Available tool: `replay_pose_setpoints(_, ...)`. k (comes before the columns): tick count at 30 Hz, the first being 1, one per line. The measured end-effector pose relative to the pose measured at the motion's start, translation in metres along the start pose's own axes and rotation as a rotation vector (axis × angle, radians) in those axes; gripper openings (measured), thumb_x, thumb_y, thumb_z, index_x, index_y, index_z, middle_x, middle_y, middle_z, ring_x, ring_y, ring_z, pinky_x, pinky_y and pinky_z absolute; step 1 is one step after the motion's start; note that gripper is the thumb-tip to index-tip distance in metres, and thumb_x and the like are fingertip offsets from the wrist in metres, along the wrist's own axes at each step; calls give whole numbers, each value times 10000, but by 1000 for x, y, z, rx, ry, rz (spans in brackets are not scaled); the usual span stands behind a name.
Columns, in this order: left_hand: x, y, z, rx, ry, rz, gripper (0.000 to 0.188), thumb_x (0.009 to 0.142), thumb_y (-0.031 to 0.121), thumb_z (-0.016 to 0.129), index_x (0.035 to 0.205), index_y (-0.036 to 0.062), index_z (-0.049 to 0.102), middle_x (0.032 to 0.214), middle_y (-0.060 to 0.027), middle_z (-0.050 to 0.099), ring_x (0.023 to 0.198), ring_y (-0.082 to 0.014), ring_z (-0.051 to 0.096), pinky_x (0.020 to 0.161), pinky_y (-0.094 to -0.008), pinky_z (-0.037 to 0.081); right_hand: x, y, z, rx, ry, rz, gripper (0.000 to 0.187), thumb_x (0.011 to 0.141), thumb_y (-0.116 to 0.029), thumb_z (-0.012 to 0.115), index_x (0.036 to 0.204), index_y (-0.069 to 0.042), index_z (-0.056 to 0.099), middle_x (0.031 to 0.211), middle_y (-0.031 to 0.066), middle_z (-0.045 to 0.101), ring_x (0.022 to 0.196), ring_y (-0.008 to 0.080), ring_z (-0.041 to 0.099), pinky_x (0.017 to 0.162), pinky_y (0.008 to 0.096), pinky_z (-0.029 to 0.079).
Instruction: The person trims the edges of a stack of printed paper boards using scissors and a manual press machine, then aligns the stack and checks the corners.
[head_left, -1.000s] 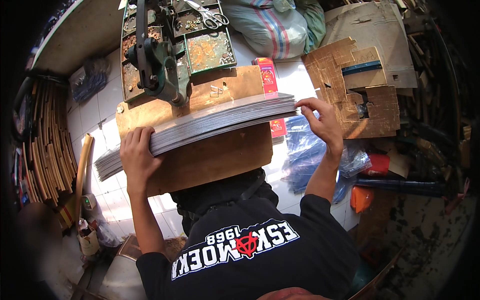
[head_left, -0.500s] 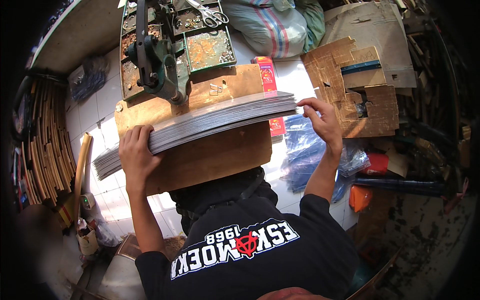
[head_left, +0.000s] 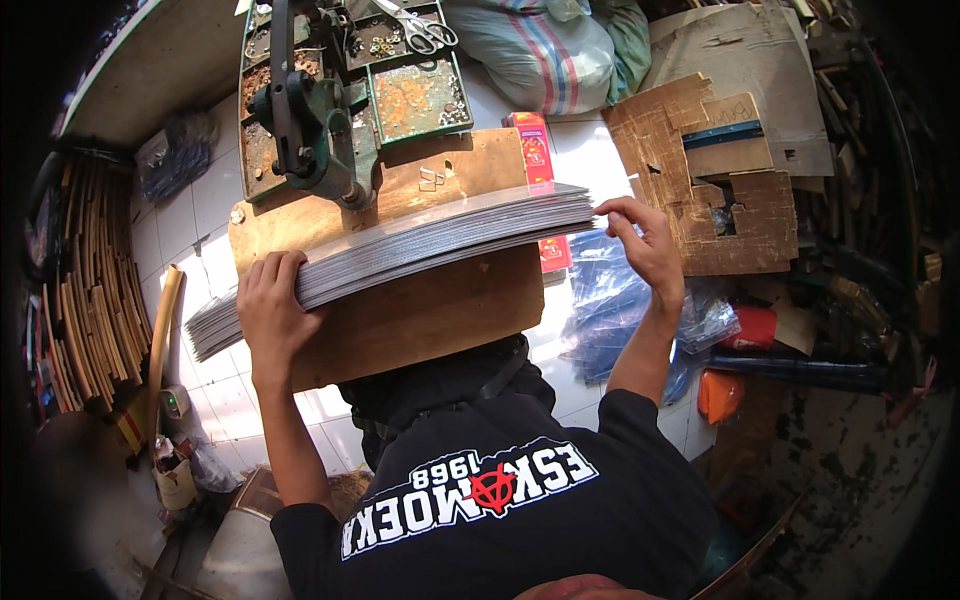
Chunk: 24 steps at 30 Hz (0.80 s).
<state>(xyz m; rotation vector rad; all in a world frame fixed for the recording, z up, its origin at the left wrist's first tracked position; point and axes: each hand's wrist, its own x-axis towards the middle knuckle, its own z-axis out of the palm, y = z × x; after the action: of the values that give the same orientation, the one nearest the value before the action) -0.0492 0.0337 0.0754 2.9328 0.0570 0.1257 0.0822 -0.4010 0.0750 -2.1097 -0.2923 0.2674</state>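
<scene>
A long stack of thin grey sheets [head_left: 420, 235], with a clear, glossy top layer, lies slantwise over a brown board [head_left: 430, 320]. Toward its left end, my left hand [head_left: 272, 300] grips it, the fingers over the top and the thumb along the near edge. My right hand [head_left: 645, 240] is at the far right end, index finger and thumb bent together at the corner of the sheets. Its other fingers are curled in. Exactly which layers that pinch holds is too small to make out.
A dark green hand press [head_left: 325, 140] rises behind the stack, beside a divided tray [head_left: 420, 100] of small metal parts and scissors [head_left: 425, 38]. Cut cardboard [head_left: 640, 130] and clear plastic sheets [head_left: 600, 300] lie right. Cardboard strips [head_left: 100, 290] stand left. White sacks [head_left: 530, 55] sit behind.
</scene>
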Motion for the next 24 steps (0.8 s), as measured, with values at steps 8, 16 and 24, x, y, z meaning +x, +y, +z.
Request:
replay_pose_setpoints(8, 1, 2, -1, -3, -14, -20, 570, 503, 165, 842, 1011, 127, 586, 957, -40, 604, 957, -245, 585, 854, -380, 445, -2, 3, -1, -1, -6, 5, 185, 905, -41, 554, 1022, 7, 688, 707, 17, 597, 667, 67, 525, 597, 231, 428)
replay_pose_setpoints(16, 0, 2, -1, -4, 8, -8, 552, 502, 154, 831, 997, 127, 588, 943, -39, 597, 938, -246, 582, 839, -376, 443, -12, 5, 7, 34, 79, 22, 186, 884, -17, 583, 1025, -7, 704, 767, 44, 655, 712, 82, 574, 651, 246, 465)
replay_pose_setpoints(24, -1, 0, 0, 10, 11, -10, 552, 515, 181, 839, 1006, 132, 592, 948, -37, 594, 932, -244, 582, 829, -378, 447, -18, 15, 16, -21, 213, -49, 140, 868, -12, 618, 978, -6, 705, 858, 58, 678, 756, 113, 600, 711, 257, 483)
